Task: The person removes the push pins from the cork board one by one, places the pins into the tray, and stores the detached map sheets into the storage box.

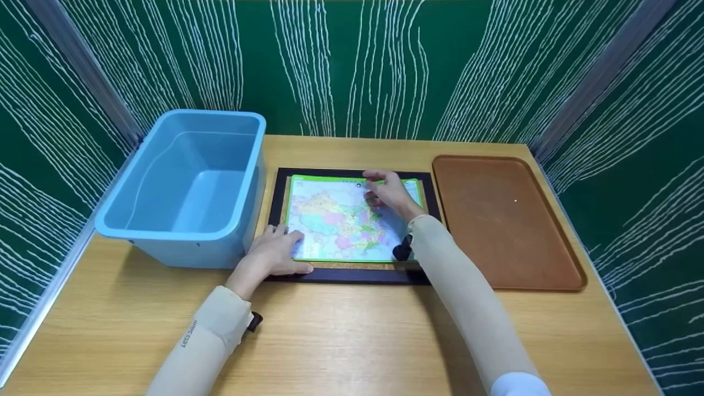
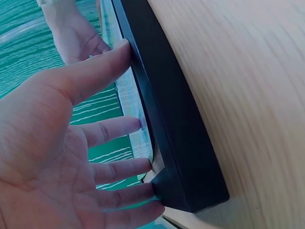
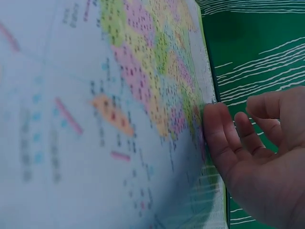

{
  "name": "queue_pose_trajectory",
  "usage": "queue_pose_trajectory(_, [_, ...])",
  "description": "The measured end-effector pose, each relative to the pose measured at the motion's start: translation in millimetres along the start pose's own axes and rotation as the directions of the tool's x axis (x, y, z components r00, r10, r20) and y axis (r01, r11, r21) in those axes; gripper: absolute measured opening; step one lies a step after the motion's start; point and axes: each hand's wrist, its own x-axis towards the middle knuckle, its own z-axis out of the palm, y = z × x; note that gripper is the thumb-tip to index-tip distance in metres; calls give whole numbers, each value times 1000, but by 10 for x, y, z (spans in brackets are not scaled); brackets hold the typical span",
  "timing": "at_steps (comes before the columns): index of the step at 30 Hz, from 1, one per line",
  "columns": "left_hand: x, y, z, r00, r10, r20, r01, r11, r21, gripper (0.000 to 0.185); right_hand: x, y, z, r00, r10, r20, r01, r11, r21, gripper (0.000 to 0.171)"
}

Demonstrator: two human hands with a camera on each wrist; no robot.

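A map puzzle point(image 1: 324, 220) with a green border lies inside a black frame point(image 1: 352, 276), with a strip of brown backing showing around it. My left hand point(image 1: 275, 250) rests spread at the frame's lower left corner. The thumb point(image 2: 112, 59) touches the black front bar, and the fingertips reach over the left side. Over the upper right part of the map is my right hand point(image 1: 389, 191), its fingers loosely bent. One finger point(image 3: 217, 129) has its tip right at the map's surface in the right wrist view. Nothing shows in either palm.
Left of the frame stands a blue plastic tub point(image 1: 250, 181). Close along the frame's right side lies a brown tray point(image 1: 495, 220). All sit on a wooden table point(image 1: 341, 330), with green, white-streaked walls point(image 1: 379, 71) at the back and sides.
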Motion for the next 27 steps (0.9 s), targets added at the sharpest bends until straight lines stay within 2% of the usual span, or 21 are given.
queue_pose_trajectory(9, [6, -17, 12, 1000, 17, -18, -17, 1000, -6, 80, 105, -43, 147, 999, 27, -18, -28, 995, -99, 32])
queue_pose_trajectory(16, [7, -22, 24, 1000, 3, -11, -3, 1000, -12, 80, 149, 11, 235, 997, 7, -81, -15, 995, -98, 27])
queue_pose_trajectory(23, [25, -6, -8, 1000, -9, 16, 9, 1000, 5, 79, 158, 50, 248, 996, -14, -91, 12, 1000, -28, 26])
queue_pose_trajectory(27, [22, -4, -6, 1000, -10, 18, 10, 1000, -2, 80, 129, 28, 266, 995, 13, -102, -21, 997, -77, 25])
